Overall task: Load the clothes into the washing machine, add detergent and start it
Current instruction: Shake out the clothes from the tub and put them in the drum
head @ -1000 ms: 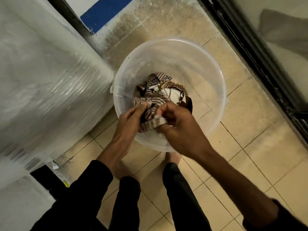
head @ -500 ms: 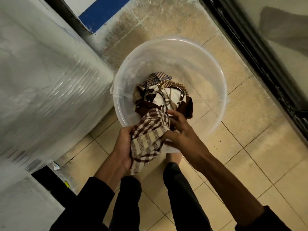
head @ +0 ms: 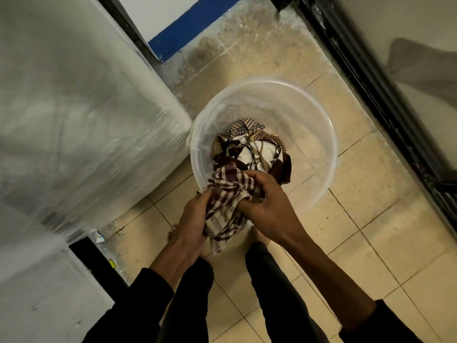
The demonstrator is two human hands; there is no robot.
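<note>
A checked cloth point(head: 226, 204), cream with dark maroon-brown bars crossing into a plaid, is bunched into a crumpled wad at the near rim of a clear plastic bucket point(head: 321, 129). Its weave looks coarse, and a paler striped part hangs down below the hands, over the near edge of the bucket and toward the floor. The left hand point(head: 191, 219) grasps the cloth from the left side, fingers curled into the folds, the thumb edge pressed against the fabric. The right hand point(head: 268, 198) clutches it from the right, fingers bent over the top of the wad, knuckles raised.

Deeper in the bucket lies a heap of other clothes point(head: 254, 149): a white piece crossed by thin olive-brown bands, a dark brown piece along the right, and small-checked blue and tan fabric at the far side. The heap touches the checked cloth where the two meet under the hands.

The bucket stands on a beige tiled floor point(head: 371, 243), just beside a large white appliance wrapped in glossy plastic film point(head: 81, 115) on the left. A blue painted strip point(head: 193, 23) runs along the wall base beyond, and a dark door frame point(head: 371, 90) slants down the right. Black sleeves and dark trouser legs fill the bottom of the view.
</note>
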